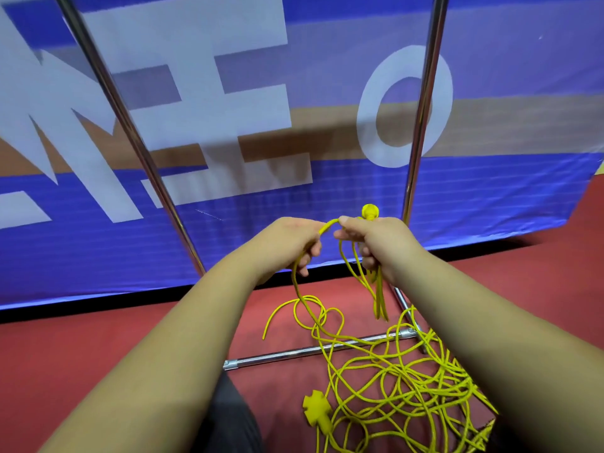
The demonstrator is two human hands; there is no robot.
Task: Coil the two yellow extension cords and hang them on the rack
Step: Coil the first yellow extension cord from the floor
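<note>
A tangle of yellow extension cord [392, 371] lies on the red floor at the lower right, draped over the metal rack's base bar [313, 350]. Its cross-shaped socket end [316, 411] rests near the bottom centre. My right hand [376, 240] grips a few hanging loops of the cord, and a round yellow plug [370, 210] sticks up just behind its fingers. My left hand [294, 240] holds the same cord a short way to the left, with a strand running down from it to the pile. Two upright rack poles [130, 125] [425, 103] rise behind my hands.
A blue banner with large white letters [228, 93] hangs as a wall right behind the rack. Red floor [98, 338] stretches to the left of the cord pile. A dark-clothed knee [228, 413] shows at the bottom between my forearms.
</note>
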